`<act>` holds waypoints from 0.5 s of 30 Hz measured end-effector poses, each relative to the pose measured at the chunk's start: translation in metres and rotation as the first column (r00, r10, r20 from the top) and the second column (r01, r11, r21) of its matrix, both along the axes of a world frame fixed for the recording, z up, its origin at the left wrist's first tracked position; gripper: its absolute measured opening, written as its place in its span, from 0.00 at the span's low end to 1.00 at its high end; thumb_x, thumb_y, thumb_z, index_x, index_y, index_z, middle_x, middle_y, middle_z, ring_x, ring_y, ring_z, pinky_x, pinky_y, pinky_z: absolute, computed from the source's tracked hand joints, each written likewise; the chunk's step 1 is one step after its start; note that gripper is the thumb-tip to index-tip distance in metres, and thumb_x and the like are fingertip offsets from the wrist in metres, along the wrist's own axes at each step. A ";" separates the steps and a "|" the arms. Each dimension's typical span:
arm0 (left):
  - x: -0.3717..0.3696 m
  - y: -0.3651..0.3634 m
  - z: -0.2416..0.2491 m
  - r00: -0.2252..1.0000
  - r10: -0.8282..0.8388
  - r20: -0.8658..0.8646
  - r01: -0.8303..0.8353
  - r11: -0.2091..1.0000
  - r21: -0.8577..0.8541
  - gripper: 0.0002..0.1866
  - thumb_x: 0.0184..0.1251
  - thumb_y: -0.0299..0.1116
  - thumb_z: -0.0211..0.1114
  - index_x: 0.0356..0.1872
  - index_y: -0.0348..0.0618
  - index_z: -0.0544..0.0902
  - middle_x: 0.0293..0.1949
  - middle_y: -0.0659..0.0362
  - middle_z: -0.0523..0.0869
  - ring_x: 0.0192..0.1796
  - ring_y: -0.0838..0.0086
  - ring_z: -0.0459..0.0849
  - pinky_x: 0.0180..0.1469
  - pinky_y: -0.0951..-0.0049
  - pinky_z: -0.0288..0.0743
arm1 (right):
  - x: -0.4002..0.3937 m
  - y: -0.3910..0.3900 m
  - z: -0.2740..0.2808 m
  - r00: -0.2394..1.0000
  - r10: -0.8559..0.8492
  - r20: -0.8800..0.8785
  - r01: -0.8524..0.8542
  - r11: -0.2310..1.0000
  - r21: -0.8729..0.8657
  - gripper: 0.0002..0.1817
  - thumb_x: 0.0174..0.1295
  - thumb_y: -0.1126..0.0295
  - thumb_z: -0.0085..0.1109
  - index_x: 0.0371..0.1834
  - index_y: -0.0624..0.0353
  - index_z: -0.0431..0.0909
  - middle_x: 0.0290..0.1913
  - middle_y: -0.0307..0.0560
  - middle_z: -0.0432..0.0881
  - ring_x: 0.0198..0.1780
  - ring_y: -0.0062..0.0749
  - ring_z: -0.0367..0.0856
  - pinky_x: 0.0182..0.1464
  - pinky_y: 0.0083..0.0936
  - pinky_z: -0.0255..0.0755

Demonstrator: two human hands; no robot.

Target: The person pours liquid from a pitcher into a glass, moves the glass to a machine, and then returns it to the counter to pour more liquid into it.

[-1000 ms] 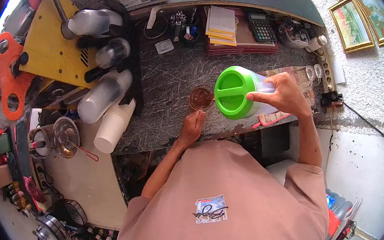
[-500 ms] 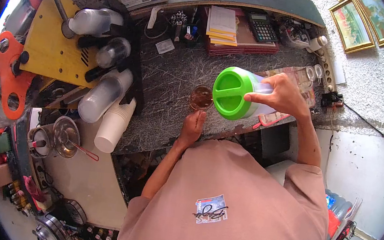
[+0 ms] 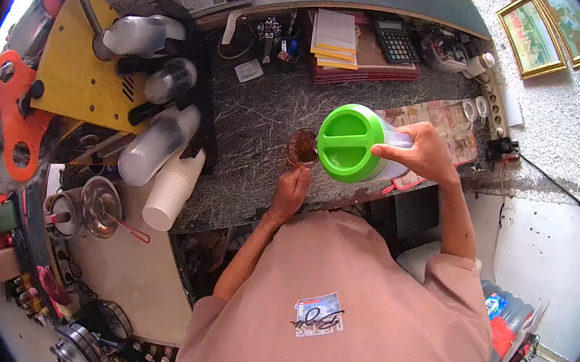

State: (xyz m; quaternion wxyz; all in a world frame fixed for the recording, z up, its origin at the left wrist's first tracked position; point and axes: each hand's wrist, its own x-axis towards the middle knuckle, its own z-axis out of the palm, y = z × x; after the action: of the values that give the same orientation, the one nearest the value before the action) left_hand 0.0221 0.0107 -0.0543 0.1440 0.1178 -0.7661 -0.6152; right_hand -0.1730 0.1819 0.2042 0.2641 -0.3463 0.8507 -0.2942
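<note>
Now: left hand (image 3: 291, 189) at near side of cup (image 3: 302, 147), fingers curled against its wall, steadying; cup of brown drink stands on dark worktop (image 3: 254, 117). Right hand (image 3: 421, 152) just right of cup, wrapped round clear jug with green lid (image 3: 347, 142). Jug has shifted left since second ago, lid edge now overlapping cup rim, more tilted: judged pouring or about to. Left of cup: stacked plastic cups (image 3: 165, 157). Beyond cup: calculator (image 3: 395, 42), notepads (image 3: 336, 39).
</note>
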 end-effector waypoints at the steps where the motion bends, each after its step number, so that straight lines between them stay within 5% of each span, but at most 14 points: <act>1: 0.000 0.000 0.003 1.000 -0.001 0.002 0.001 1.000 -0.001 0.18 0.83 0.39 0.52 0.35 0.34 0.77 0.28 0.47 0.79 0.31 0.54 0.80 0.37 0.58 0.73 | 0.002 0.003 -0.002 0.997 -0.054 0.053 0.056 0.998 -0.035 0.28 0.56 0.45 0.75 0.30 0.66 0.89 0.23 0.45 0.87 0.25 0.23 0.84 0.30 0.27 0.75; 3: 0.001 0.001 0.011 0.999 0.041 0.014 -0.042 0.993 0.111 0.20 0.83 0.40 0.52 0.34 0.34 0.82 0.30 0.56 0.84 0.35 0.73 0.82 0.41 0.68 0.75 | 0.004 0.012 -0.009 0.994 -0.077 0.071 0.081 0.995 -0.056 0.26 0.56 0.47 0.76 0.29 0.65 0.89 0.23 0.42 0.86 0.25 0.21 0.83 0.29 0.25 0.74; 9: 0.004 0.000 0.023 0.998 0.063 0.013 -0.063 0.997 0.046 0.16 0.79 0.40 0.61 0.39 0.35 0.83 0.34 0.52 0.87 0.38 0.67 0.85 0.43 0.65 0.77 | 0.009 0.049 -0.061 0.968 -0.204 0.145 0.235 0.941 -0.244 0.21 0.60 0.52 0.75 0.25 0.62 0.87 0.19 0.34 0.81 0.22 0.16 0.75 0.26 0.19 0.66; 12: 0.004 0.002 0.032 0.995 0.101 0.021 -0.102 0.994 0.031 0.15 0.77 0.40 0.63 0.42 0.35 0.84 0.36 0.51 0.87 0.40 0.66 0.86 0.45 0.65 0.77 | 0.014 0.068 -0.095 0.770 -0.482 0.419 0.638 0.608 -0.473 0.20 0.67 0.57 0.68 0.21 0.57 0.82 0.19 0.28 0.75 0.19 0.09 0.67 0.19 0.17 0.52; 13: 0.004 0.003 0.034 0.995 0.099 0.022 -0.100 0.995 0.032 0.15 0.77 0.40 0.63 0.42 0.35 0.84 0.36 0.51 0.87 0.40 0.66 0.86 0.45 0.65 0.77 | 0.017 0.069 -0.097 0.768 -0.484 0.420 0.640 0.606 -0.472 0.20 0.67 0.57 0.68 0.21 0.57 0.82 0.19 0.28 0.75 0.19 0.09 0.67 0.19 0.17 0.52; 15: 0.006 0.002 0.035 0.991 0.104 0.087 -0.106 0.994 0.020 0.14 0.76 0.38 0.63 0.43 0.35 0.84 0.38 0.51 0.87 0.42 0.64 0.87 0.46 0.65 0.77 | 0.020 0.072 -0.100 0.619 -0.521 0.587 0.770 0.258 -0.583 0.18 0.68 0.58 0.67 0.23 0.58 0.81 0.22 0.29 0.75 0.19 0.08 0.65 0.18 0.17 0.50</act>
State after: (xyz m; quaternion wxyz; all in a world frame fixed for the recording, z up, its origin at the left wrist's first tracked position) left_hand 0.0278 0.0124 -0.0191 0.1416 0.1859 -0.7568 -0.6105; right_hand -0.1528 0.2544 0.1043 0.0484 0.0043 0.6392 -0.7675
